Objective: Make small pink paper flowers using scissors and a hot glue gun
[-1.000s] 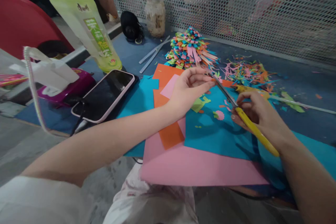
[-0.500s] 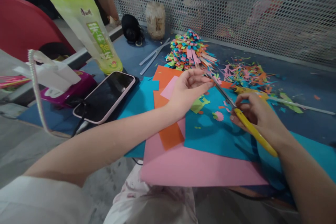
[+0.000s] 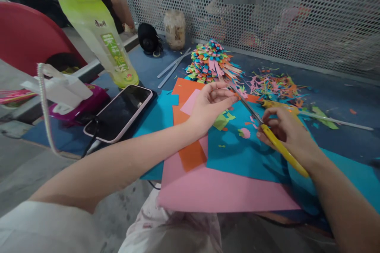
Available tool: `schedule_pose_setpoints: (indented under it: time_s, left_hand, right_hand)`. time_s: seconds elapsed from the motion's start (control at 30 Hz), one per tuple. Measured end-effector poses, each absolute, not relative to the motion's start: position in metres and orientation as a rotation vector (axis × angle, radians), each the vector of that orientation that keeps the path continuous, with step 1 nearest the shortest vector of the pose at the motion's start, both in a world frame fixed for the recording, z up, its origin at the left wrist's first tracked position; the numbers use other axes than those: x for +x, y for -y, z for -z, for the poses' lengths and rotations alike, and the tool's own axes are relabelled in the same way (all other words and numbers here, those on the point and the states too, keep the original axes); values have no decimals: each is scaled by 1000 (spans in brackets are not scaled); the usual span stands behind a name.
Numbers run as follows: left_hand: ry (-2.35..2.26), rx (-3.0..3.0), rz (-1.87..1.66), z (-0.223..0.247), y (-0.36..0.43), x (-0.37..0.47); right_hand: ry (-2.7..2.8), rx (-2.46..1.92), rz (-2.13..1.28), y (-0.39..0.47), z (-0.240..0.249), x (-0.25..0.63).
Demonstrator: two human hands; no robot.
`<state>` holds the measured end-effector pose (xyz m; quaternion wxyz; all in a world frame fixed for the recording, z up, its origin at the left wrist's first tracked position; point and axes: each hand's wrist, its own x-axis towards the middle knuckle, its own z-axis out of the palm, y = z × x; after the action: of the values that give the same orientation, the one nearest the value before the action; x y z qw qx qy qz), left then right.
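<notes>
My right hand [image 3: 292,132] grips scissors by their yellow handles [image 3: 280,146], the metal blades pointing up and left. At the blade tips, the thumb and fingers of my left hand [image 3: 206,104] are pinched together; whatever small piece they hold is too hidden to name. Beneath both hands lies a blue paper sheet [image 3: 237,158], with a small pink paper flower [image 3: 245,133] and green paper scraps [image 3: 221,121] on it. Just beyond my left fingers stands a cone of colourful fringed paper strips [image 3: 209,61].
A pink sheet [image 3: 225,193] and orange paper [image 3: 190,154] lie under the blue one. To the left are a phone [image 3: 118,112], a drink bottle [image 3: 101,27] and a purple box [image 3: 78,106]. Shredded paper [image 3: 274,87] and a yellow tool [image 3: 279,106] with a white stick lie behind my right hand.
The view has shifted slightly, so things sit a little lower in the picture. Both hands keep nearly the same pose, and the scissors remain at my left fingertips.
</notes>
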<state>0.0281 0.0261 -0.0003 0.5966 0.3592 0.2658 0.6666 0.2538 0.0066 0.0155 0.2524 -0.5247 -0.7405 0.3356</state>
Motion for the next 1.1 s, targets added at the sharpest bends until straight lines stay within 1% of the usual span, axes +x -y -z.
schedule_pose_setpoints:
  time_s: [0.5, 0.7, 1.1]
  left_hand:
    - [-575, 834, -1541, -5, -21, 29]
    - [-625, 830, -1528, -5, -21, 29]
    - [-638, 826, -1525, -5, -21, 28]
  right_hand:
    - [2005, -1390, -1012, -4, -19, 251]
    - [1991, -1400, -1051, -4, -19, 253]
    - [1979, -1426, -1071, -5, -18, 252]
